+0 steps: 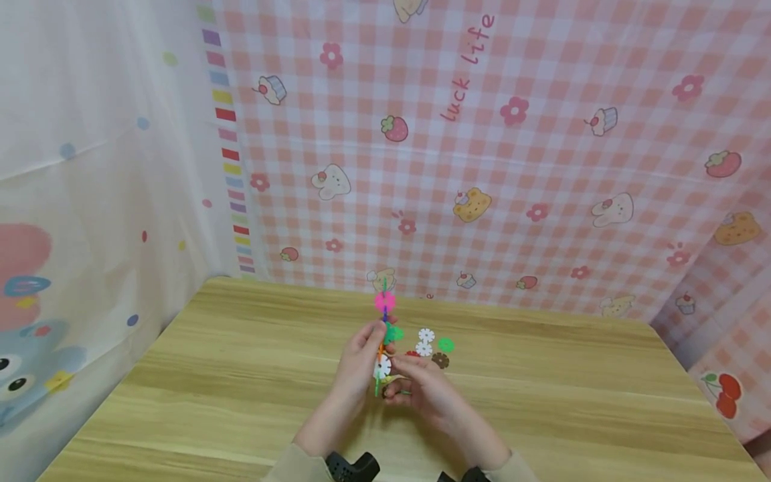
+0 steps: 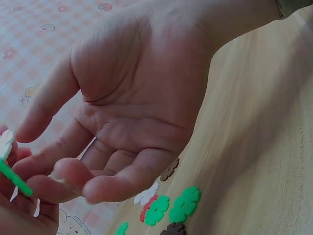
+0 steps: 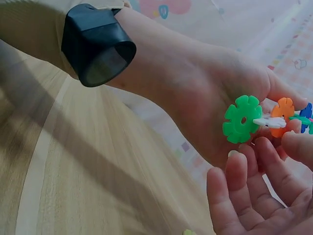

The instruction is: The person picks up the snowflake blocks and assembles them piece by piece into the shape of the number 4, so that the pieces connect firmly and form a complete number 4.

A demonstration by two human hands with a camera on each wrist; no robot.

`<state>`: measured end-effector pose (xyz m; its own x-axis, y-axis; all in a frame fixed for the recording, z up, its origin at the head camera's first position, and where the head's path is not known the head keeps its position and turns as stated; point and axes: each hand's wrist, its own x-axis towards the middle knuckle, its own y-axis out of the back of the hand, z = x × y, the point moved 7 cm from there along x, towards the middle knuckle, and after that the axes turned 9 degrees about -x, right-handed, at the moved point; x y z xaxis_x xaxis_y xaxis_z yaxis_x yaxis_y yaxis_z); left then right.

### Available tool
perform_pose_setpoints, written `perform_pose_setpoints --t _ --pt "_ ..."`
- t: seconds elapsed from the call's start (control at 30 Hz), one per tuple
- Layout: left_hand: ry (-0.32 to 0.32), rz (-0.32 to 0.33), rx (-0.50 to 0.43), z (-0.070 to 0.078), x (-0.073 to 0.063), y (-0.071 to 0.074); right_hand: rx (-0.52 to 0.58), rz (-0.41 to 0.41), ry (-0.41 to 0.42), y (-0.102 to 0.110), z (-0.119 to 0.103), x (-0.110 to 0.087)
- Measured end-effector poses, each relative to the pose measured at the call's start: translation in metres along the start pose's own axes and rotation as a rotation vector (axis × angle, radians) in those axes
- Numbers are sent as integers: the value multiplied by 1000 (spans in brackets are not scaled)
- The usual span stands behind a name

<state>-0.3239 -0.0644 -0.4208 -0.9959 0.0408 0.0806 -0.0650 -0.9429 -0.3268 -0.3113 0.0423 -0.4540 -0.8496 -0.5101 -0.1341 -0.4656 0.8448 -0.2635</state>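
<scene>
In the head view, my left hand [image 1: 359,355] pinches a chain of interlocking snowflake discs [image 1: 385,302] between thumb and fingers, above the table. The chain carries green, pink, blue, orange and white discs. At its near end a green disc [image 3: 243,120] slots into a white disc [image 3: 271,122], with an orange disc [image 3: 283,115] beyond. My right hand [image 1: 427,391] is beside this near end, its thumb close to the white disc. In the left wrist view, the right palm [image 2: 142,93] shows and its fingers are loosely bent; whether the fingertips touch the chain I cannot tell.
Loose discs lie on the wooden table just beyond my right hand: two white discs [image 1: 425,341], a green disc [image 1: 446,345], a brown disc [image 1: 441,361] and a partly hidden red one. A pink checked cloth [image 1: 542,167] hangs behind the table.
</scene>
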Motion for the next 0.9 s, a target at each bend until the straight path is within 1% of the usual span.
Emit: perform_pose_setpoints --t 0.13,0.23,0.33,0.43,0.5,0.6,0.73,0.9 --pt "14 11 -14 -1 1 1 -38 34 6 2 -1 -1" --pt "23 8 -36 -2 1 0 -97 75 20 3 -4 -3" --pt "32 -4 -61 -4 1 -1 -206 118 55 3 -9 -5" --pt "34 -21 -100 -4 0 -4 -343 151 95 1 -13 -7" --pt "36 -36 -127 -4 -1 -6 -427 164 123 -1 -15 -7" --pt "47 -66 -171 -4 -2 -9 -519 176 154 -2 -17 -8" --pt "47 -92 -217 -3 -4 -12 -570 190 178 -4 -19 -8" --pt "63 -96 -226 -4 -5 -14 -589 208 206 -7 -19 -8"
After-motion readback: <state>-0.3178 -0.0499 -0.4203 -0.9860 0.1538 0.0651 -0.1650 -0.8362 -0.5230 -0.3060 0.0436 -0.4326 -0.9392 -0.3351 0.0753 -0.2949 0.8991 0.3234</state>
